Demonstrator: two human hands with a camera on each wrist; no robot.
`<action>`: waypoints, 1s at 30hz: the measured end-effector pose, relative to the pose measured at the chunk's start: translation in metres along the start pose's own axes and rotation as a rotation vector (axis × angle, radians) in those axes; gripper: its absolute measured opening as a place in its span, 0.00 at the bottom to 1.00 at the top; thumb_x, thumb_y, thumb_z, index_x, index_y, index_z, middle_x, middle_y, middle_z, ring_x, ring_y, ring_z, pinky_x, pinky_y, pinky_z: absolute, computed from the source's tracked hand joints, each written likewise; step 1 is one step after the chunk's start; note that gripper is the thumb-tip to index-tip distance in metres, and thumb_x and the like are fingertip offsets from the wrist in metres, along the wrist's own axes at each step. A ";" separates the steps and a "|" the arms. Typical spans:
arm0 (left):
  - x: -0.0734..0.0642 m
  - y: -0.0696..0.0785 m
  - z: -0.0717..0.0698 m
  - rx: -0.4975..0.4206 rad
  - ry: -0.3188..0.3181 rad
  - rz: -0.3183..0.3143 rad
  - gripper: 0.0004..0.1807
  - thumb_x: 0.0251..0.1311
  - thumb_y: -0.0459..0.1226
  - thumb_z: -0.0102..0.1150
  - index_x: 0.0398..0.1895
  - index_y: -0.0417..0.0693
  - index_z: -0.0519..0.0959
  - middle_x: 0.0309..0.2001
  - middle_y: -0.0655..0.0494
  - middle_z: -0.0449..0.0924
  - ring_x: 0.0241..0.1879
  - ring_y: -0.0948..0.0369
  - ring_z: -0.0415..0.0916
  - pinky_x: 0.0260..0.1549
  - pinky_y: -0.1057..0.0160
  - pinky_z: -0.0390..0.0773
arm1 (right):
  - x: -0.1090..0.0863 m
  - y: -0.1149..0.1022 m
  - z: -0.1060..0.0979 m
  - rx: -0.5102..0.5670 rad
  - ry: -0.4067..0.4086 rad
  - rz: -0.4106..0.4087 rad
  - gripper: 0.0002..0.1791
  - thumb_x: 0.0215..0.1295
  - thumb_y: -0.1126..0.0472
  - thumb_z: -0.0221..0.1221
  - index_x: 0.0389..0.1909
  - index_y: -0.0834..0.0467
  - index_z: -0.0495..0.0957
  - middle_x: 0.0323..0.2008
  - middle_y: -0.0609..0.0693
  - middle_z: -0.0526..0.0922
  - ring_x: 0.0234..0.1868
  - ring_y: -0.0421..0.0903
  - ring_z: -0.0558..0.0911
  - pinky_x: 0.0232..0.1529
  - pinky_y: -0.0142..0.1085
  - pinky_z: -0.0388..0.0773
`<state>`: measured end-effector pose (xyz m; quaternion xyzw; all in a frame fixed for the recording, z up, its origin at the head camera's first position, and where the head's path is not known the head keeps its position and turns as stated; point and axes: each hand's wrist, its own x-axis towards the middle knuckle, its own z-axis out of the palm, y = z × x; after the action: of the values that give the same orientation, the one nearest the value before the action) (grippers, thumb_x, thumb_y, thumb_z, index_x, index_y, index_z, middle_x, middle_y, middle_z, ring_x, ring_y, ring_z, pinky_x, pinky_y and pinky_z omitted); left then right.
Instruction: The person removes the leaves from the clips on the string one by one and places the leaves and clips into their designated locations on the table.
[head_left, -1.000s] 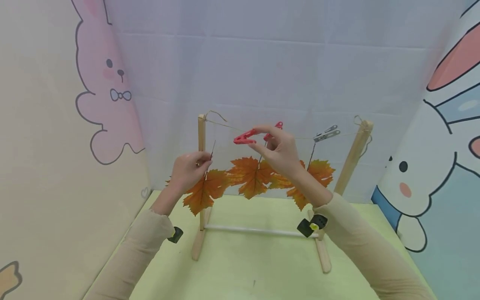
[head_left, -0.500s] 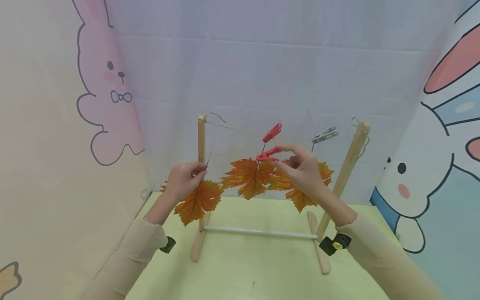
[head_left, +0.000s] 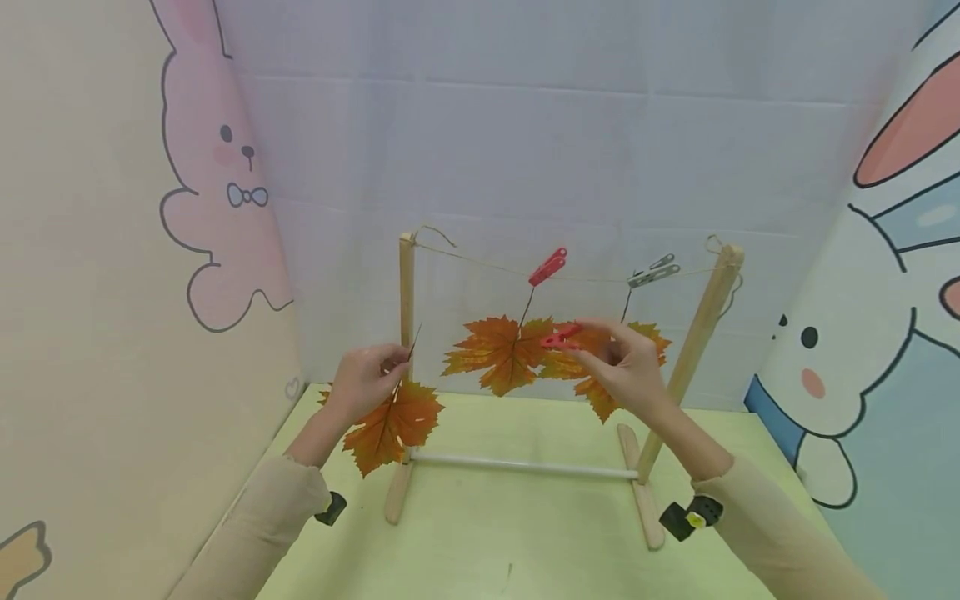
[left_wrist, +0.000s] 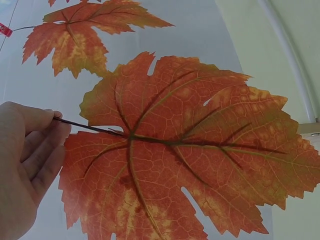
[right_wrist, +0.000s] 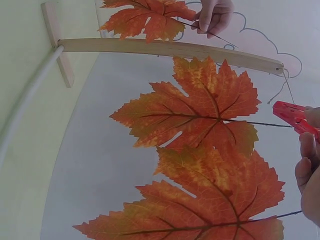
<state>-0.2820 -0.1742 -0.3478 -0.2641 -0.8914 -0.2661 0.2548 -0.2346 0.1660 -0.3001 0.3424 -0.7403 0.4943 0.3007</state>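
In the head view my left hand (head_left: 366, 382) pinches the thin dark stem of an orange maple-like leaf (head_left: 392, 427), which hangs below the fingers in front of the left post. The left wrist view shows this leaf (left_wrist: 190, 145) large, its stem end between thumb and fingers. My right hand (head_left: 628, 371) holds a red clothespin (head_left: 559, 337) between thumb and fingers, in front of the hanging leaves. Two similar leaves, a middle leaf (head_left: 498, 357) and a right leaf (head_left: 651, 340) partly hidden by my hand, hang from a red clothespin (head_left: 547, 267) and a grey clothespin (head_left: 654, 272).
A thin string (head_left: 472, 260) runs between a left wooden post (head_left: 406, 292) and a right wooden post (head_left: 697, 333). A white rod (head_left: 525, 465) joins their feet low above the pale green table (head_left: 480, 533). Cloth walls with cartoon rabbits surround it.
Both hands have come down from the string. The right hand has moved right with its red clothespin, and the left hand has lowered the leaf slightly leftward.
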 end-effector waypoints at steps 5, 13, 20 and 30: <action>-0.003 -0.003 0.002 -0.003 -0.033 -0.034 0.04 0.51 0.30 0.62 0.32 0.41 0.82 0.26 0.54 0.82 0.23 0.62 0.75 0.23 0.64 0.74 | -0.008 0.004 -0.002 -0.011 -0.001 0.077 0.18 0.45 0.82 0.61 0.42 0.74 0.74 0.07 0.48 0.61 0.08 0.37 0.53 0.08 0.29 0.51; -0.005 -0.007 0.002 -0.058 -0.092 -0.088 0.06 0.53 0.31 0.61 0.34 0.39 0.81 0.30 0.51 0.83 0.25 0.58 0.79 0.27 0.60 0.78 | -0.022 0.008 -0.004 -0.079 0.017 0.162 0.17 0.45 0.80 0.61 0.41 0.73 0.75 0.10 0.47 0.65 0.10 0.37 0.58 0.09 0.31 0.56; -0.016 -0.014 0.003 -0.061 -0.135 -0.143 0.07 0.53 0.31 0.61 0.35 0.39 0.81 0.31 0.51 0.82 0.27 0.58 0.80 0.29 0.58 0.78 | -0.038 0.013 -0.005 -0.154 -0.018 0.240 0.18 0.45 0.79 0.63 0.41 0.71 0.76 0.09 0.48 0.64 0.11 0.37 0.59 0.10 0.31 0.56; -0.023 -0.020 0.008 -0.050 -0.139 -0.152 0.07 0.53 0.33 0.60 0.36 0.40 0.81 0.30 0.52 0.82 0.27 0.58 0.80 0.29 0.59 0.78 | -0.045 0.017 -0.012 -0.121 -0.002 0.236 0.18 0.44 0.81 0.61 0.41 0.74 0.75 0.08 0.48 0.63 0.10 0.36 0.58 0.10 0.31 0.56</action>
<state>-0.2795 -0.1914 -0.3738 -0.2197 -0.9175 -0.2877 0.1649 -0.2207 0.1912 -0.3410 0.2347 -0.8040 0.4804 0.2600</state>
